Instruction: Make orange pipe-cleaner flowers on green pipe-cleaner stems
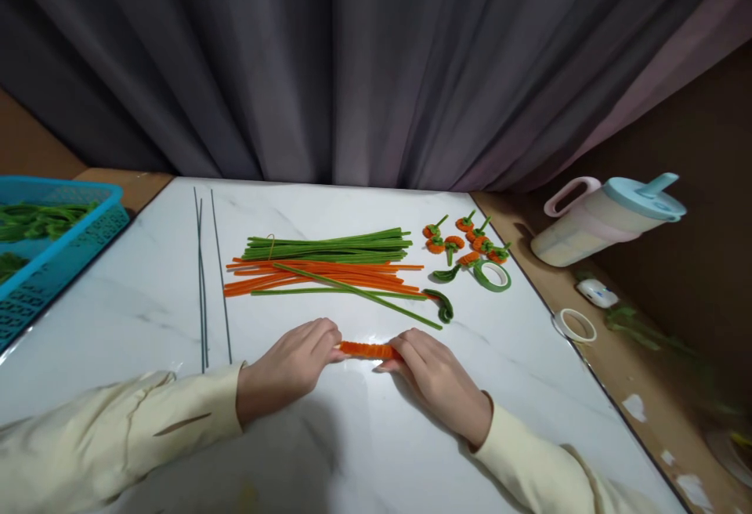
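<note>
An orange pipe cleaner piece (pixel 368 350), thick and ridged like a tight coil, stretches level between my two hands above the white tabletop. My left hand (pixel 297 361) pinches its left end, and my right hand (pixel 438 377) pinches the right end; the fingertips partly cover both ends. Just beyond lie loose orange pipe cleaners (pixel 329 277) and a bundle of green pipe cleaners (pixel 329 245). Two single green stems cross over the orange ones. A curled dark green piece (pixel 445 309) rests past my right hand.
Small orange-and-green pumpkin shapes (pixel 452 244) cluster at the back right beside green tape (pixel 492 276). Thin grey wires (pixel 203 287) lie at left, near a blue basket (pixel 111 204) of green pieces. A lidded cup (pixel 593 220), white case (pixel 597 293) and white tape roll (pixel 576 325) stand right.
</note>
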The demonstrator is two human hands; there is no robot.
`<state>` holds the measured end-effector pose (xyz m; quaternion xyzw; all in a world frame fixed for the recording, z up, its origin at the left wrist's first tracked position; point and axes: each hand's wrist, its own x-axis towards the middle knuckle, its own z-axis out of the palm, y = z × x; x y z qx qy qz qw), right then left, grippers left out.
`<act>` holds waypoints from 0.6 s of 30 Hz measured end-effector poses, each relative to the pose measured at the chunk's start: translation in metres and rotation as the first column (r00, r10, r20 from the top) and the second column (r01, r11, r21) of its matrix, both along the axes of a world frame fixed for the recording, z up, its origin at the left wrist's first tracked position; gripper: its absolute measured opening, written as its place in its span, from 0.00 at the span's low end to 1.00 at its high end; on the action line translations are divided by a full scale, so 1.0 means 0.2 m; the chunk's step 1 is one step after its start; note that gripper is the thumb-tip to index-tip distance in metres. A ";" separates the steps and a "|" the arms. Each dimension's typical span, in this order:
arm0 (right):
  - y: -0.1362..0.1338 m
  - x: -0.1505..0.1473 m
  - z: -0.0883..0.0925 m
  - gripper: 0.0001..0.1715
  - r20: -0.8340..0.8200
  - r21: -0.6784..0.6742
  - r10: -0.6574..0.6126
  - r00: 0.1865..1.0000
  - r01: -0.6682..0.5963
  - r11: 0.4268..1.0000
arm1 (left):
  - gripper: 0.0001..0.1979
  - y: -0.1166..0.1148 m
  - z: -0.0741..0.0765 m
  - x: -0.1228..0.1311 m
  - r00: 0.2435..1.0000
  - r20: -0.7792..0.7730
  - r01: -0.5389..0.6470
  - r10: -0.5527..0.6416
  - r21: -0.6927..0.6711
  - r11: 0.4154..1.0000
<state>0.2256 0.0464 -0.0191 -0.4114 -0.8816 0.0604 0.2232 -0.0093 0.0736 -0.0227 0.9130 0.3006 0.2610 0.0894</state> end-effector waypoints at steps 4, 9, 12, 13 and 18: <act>-0.01 0.01 0.01 0.15 0.018 0.078 0.001 1.000 -0.002 0.997 | 0.10 0.01 0.02 0.00 1.000 0.009 0.021 -0.021 0.069 0.997; -0.02 0.01 0.02 0.12 -0.002 0.208 -0.001 1.000 0.002 0.978 | 0.10 0.01 0.04 0.00 0.996 0.015 0.089 -0.091 0.111 0.990; -0.02 0.01 0.02 0.09 -0.037 0.219 0.013 0.999 -0.004 0.976 | 0.07 0.01 0.04 0.00 0.991 0.046 0.120 -0.129 0.152 0.981; -0.02 0.01 0.02 0.08 -0.074 0.198 0.026 0.997 -0.010 0.980 | 0.06 0.01 0.04 0.00 0.990 0.068 0.108 -0.120 0.160 0.981; -0.01 0.03 0.04 0.18 -0.281 -0.032 0.043 0.959 -0.054 0.998 | 0.10 0.00 0.04 -0.02 0.979 0.173 0.073 -0.105 0.180 0.981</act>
